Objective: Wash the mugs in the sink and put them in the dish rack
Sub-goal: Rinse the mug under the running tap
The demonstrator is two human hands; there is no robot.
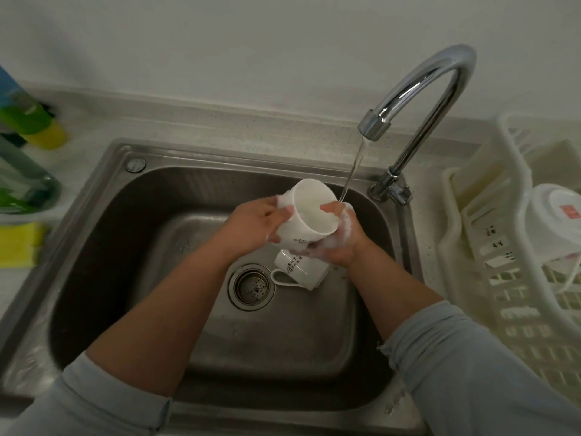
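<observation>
A white ceramic mug with small dark print [311, 212] is held over the stainless steel sink [125, 247], tilted with its mouth towards the camera. It is near the back right corner and well apart from the left and front walls. The left hand [257, 223] grips its side with curled fingers. The foam-covered right hand [336, 243] clamps the other side, thumb hooked over the rim. A thin stream of water [353, 171] from the curved chrome tap [440, 89] lands on that thumb, just beside the rim.

Directly below, a second white printed mug [298, 272] lies on its side on the basin floor, its handle pointing at the round metal drain strainer [251, 286] just beside it.

The cream plastic dish rack [503, 278] stands on the counter to the right. It is close to the sink's right edge, with the tap's base between them at the back. A white round vessel with a red mark on its base [553, 221] sits upside down in the rack; whether it is a mug or a bowl is hard to tell.

The held mug's handle is hidden, and the right hand covers the top of the lying mug. The rack runs off the right edge. A yellow sponge [19, 243] and green and yellow bottles [31, 121] are cut off at the left.
</observation>
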